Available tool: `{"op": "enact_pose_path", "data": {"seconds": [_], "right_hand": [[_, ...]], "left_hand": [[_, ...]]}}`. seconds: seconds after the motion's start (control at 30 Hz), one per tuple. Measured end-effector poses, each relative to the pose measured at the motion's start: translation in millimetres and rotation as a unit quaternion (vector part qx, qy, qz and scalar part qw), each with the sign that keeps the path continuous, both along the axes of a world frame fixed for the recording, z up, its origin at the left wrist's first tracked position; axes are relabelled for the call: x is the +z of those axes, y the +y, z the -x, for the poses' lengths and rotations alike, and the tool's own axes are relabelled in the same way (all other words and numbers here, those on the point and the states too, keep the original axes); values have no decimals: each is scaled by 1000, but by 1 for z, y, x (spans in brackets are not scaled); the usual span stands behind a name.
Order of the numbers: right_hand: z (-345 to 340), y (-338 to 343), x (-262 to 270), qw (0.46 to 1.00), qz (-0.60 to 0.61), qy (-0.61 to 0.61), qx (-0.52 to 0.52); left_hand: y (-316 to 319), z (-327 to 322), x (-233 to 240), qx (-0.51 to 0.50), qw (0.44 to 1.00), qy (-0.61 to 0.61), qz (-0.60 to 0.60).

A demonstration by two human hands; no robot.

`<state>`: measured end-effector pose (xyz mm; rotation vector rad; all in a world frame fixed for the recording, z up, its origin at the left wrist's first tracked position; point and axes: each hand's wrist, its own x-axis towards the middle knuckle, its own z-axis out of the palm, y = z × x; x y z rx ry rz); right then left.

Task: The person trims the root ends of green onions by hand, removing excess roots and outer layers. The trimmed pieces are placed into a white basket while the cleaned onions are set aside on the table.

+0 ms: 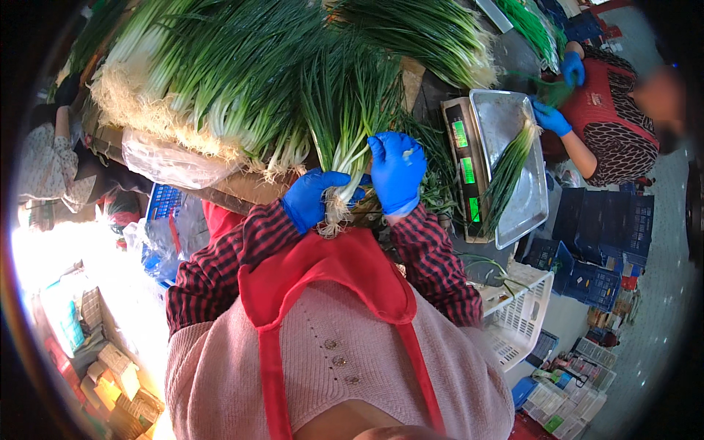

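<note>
My left hand [313, 198], in a blue glove, is wrapped around a bunch of spring onions [344, 159] near its white base. The roots [334, 215] hang below that grip, close to my red apron [330, 253]. My right hand [400, 170], also gloved in blue, is curled at the bunch's right side. Its thumb and fingertips meet a pale stalk there; the exact pinch is partly hidden by the glove. A small pale scrap sticks to the back of this glove. The bunch's green leaves stretch away from me over the work surface.
Heaped spring onions [231, 71] cover the far left, beside clear plastic [170, 159]. At right, a digital scale [465, 165] bears a metal tray [509, 110] with a spring onion bunch [514, 159]. A co-worker's gloved hand [551, 116] reaches its edge. A white crate [522, 319] stands nearer.
</note>
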<state>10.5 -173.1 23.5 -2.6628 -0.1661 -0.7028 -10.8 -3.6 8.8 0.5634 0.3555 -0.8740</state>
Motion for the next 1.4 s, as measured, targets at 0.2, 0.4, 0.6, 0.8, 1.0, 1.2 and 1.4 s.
{"op": "enact_pose_path", "data": {"seconds": [0.2, 0.4, 0.6, 0.8, 1.0, 1.2, 1.4], "right_hand": [[-6, 0, -14, 991, 125, -27, -44], [0, -66, 19, 982, 78, -102, -137], [52, -101, 43, 990, 68, 29, -117], [42, -9, -1, 735, -594, 325, 41], [19, 8, -26, 687, -649, 304, 118], [21, 6, -26, 481, -802, 345, 84], [33, -5, 3, 491, -755, 412, 135]], "left_hand": [[0, 0, -3, -14, 1000, -2, 2], [8, 1, -2, 1, 997, -40, 62], [2, 1, -3, -25, 993, -107, 41], [-4, 0, -4, 18, 998, -57, -16], [4, -8, 0, 55, 986, -31, -154], [1, -2, -2, 0, 960, -150, -235], [4, -13, -8, 98, 993, -61, -18]]}}
